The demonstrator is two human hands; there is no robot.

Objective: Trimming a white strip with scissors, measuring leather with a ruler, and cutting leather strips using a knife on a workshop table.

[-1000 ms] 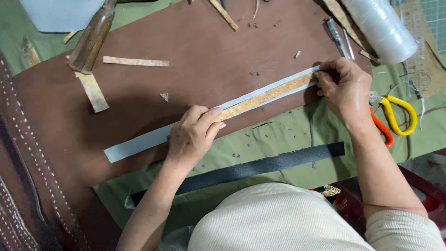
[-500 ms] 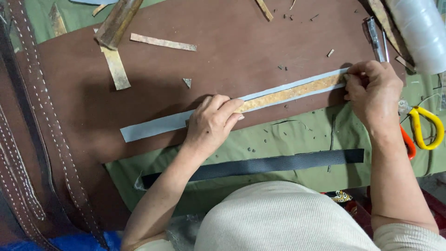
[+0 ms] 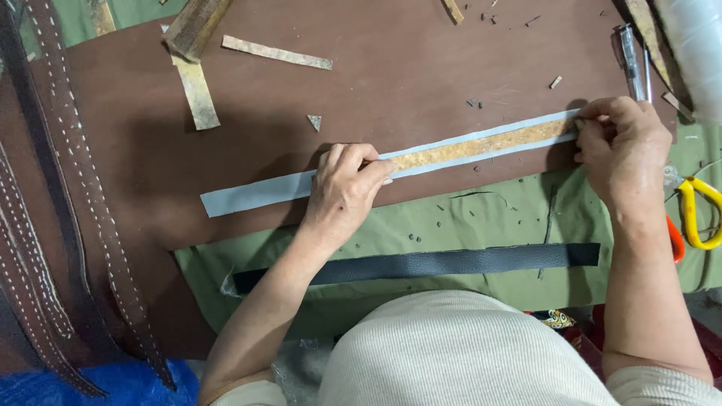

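A long pale grey strip [image 3: 256, 192] is lying slantwise across a brown leather sheet [image 3: 361, 75], rising from lower left to upper right, and a narrower mottled tan strip [image 3: 481, 146] is running along its middle on the right-hand half. The left hand [image 3: 342, 192] is resting on the strips about midway along, fingers curled and pressing down together, the fingertips sitting at the near end of the tan strip. The right hand [image 3: 623, 154] is sitting at the far right end, its fingers bunched and pinching the ends of both strips where they are meeting the edge of the leather sheet. To the left of the left hand the grey strip is lying bare and flat.

The grey strip is looking smooth and matte with clean straight edges; the tan one is looking rough and blotchy, like raw hide or cork. The leather sheet is showing a dull, slightly scuffed surface dotted with tiny offcuts. Under it, an olive green cloth [image 3: 466, 218] is covering the tabletop, wrinkling near the person's body, and a black textured strap [image 3: 421, 265] is lying on it, well apart from both hands. Brown straps with white stitching [image 3: 83, 188] are hanging along the left edge. Yellow-handled scissors [image 3: 699, 214] are lying just beside the right wrist, and loose tan offcut strips [image 3: 197, 94] are resting near the top left.
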